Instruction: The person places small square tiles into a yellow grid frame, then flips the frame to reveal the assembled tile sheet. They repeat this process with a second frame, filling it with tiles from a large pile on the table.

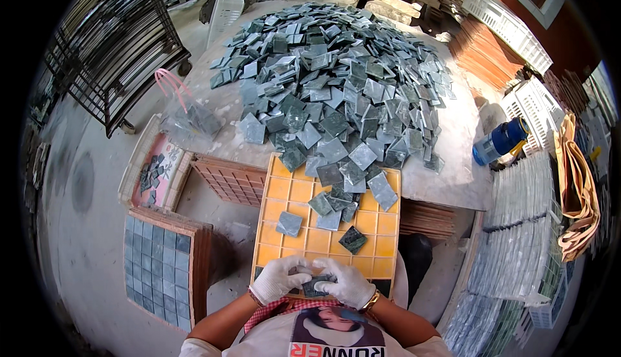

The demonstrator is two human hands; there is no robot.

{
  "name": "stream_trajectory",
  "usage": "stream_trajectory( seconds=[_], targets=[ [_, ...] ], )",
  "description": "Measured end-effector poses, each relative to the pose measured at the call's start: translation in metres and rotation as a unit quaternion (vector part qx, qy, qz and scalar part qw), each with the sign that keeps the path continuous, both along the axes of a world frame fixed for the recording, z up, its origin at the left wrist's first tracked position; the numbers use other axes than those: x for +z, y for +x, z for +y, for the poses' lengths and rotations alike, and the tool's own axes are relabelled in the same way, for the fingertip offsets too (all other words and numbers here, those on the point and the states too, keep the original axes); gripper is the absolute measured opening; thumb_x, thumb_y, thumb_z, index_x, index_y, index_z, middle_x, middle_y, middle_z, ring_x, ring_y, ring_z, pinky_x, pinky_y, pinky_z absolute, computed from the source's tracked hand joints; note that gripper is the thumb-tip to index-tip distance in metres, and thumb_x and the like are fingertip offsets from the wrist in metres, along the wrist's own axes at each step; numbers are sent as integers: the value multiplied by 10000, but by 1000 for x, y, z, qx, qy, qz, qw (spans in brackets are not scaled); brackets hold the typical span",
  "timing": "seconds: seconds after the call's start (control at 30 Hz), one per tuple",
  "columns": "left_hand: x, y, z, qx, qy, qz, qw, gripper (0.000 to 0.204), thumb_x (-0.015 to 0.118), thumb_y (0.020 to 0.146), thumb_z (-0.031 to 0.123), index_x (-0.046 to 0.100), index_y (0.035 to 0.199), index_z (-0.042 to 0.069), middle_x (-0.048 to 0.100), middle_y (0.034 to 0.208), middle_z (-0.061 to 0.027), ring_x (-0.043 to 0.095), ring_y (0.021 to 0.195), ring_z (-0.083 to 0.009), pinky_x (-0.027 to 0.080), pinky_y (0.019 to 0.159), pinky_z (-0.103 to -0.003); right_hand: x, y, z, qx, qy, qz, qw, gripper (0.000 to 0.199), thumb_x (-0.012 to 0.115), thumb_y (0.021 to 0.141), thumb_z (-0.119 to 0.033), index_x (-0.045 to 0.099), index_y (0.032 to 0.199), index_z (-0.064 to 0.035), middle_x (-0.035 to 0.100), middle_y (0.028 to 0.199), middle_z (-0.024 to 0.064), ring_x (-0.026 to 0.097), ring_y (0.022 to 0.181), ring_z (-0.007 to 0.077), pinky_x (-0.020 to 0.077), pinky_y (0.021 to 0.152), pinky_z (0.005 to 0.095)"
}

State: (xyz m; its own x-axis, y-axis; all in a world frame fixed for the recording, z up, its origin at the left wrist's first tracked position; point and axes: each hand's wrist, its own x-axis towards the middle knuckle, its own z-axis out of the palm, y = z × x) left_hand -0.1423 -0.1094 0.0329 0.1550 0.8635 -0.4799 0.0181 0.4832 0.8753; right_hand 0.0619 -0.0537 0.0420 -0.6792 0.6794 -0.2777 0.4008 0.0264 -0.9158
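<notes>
A yellow gridded tray lies in front of me, tilted up onto the table. At its near edge, my left hand and my right hand, both in white gloves, close around a dark stone tile. My right thumb and fingers pinch its right side, while the left fingertips rest against its left side. Dark tiles fill cells of the near row, partly hidden by my hands. Farther up the tray lie a grey tile, a dark green tile and several overlapping ones.
A large heap of stone tiles covers the table. At left stand a stack of filled trays and a basket with tile pieces. A blue jug and wrapped tile stacks are at right.
</notes>
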Motion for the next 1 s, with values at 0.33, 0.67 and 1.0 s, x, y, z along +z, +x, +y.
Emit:
stream_trajectory(
  seconds=[0.33,0.67,1.0],
  targets=[
    [8,-37,-2,201,105,36,973,213,589,863,44,581,1051,-56,666,907,-89,627,881,-121,495,786,-252,3,-45,35,288,240,-190,907,180,620,825,-235,590,940,-100,632,875,111,638,840,294,514,726,402],
    [5,-28,10,120,205,229,944,178,609,826,30,617,997,-17,678,856,-127,677,775,-175,518,717,-263,-18,-27,-4,204,353,-134,903,303,627,796,-204,572,1082,-120,567,846,45,604,800,238,510,651,362],
    [-1,2,101,30,370,486,791,510,733,737,265,538,1157,53,611,1026,-137,598,915,-340,497,778,-409,0,-23,79,-144,434,-162,875,627,729,728,-432,511,1193,-74,639,989,126,646,846,283,533,665,375]
  ],
)
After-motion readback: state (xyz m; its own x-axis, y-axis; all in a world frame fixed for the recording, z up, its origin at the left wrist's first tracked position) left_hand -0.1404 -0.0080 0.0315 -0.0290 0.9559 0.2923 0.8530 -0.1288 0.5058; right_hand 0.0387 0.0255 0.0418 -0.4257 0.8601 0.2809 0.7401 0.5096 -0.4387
